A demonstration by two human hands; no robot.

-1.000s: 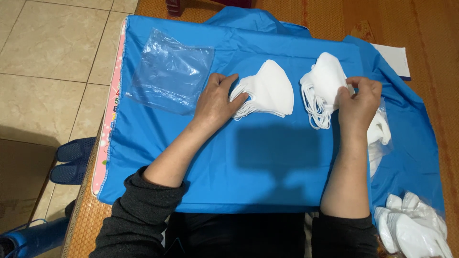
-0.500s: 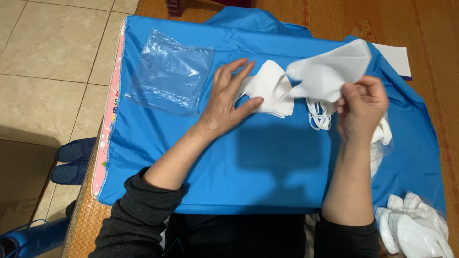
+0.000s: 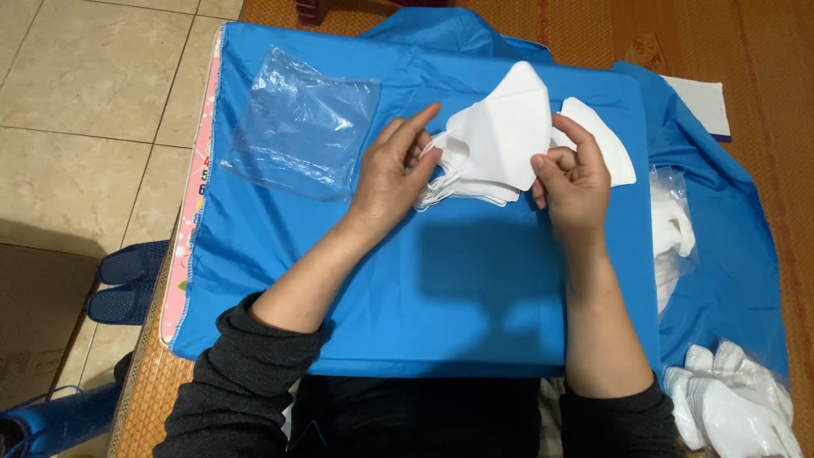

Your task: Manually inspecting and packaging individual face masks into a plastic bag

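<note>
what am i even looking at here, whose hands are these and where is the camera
There is no machine here: these are a person's two bare hands, filmed by a camera worn on their head that looks down at their work. The surface is a table covered with a blue cloth. The left hand rests on a small stack of white folded face masks. The right hand pinches one white mask by its lower edge and holds it over the stack. Another mask lies behind that hand. A clear empty plastic bag lies flat to the left. At the right are a bag with white contents and a heap of more masks.
</note>
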